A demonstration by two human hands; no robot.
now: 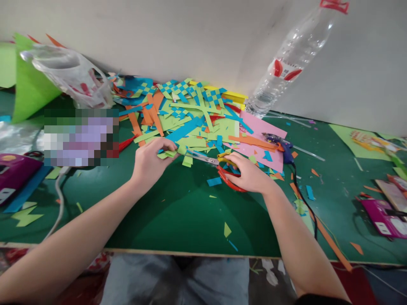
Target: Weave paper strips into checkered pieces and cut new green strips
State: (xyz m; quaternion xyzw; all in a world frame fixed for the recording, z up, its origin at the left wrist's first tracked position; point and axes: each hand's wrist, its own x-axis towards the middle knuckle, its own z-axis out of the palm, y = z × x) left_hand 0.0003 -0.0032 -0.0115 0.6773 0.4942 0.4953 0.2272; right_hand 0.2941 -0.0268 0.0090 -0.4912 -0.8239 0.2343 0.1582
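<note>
My left hand [154, 159] is closed in a pinch on a small piece of light green paper [182, 149]. In my right hand [249, 171] is a pair of scissors [208, 159] with one yellow and one red handle. The blades point left and reach to the green paper by my left fingertips. A small folded green bit [187, 161] hangs just under the blades. Behind both hands lies a heap of green, blue and orange paper strips [200, 103], with some blue and green woven checkered pieces [181, 89] on top.
A large plastic bottle [292, 59] leans on the wall. A blue glue gun [286, 151] rests by pink paper [269, 129], its cord trailing forward. A plastic cup in a bag [73, 72] stands left. Purple boxes [19, 173] sit at both sides. Scraps litter the green table [184, 216].
</note>
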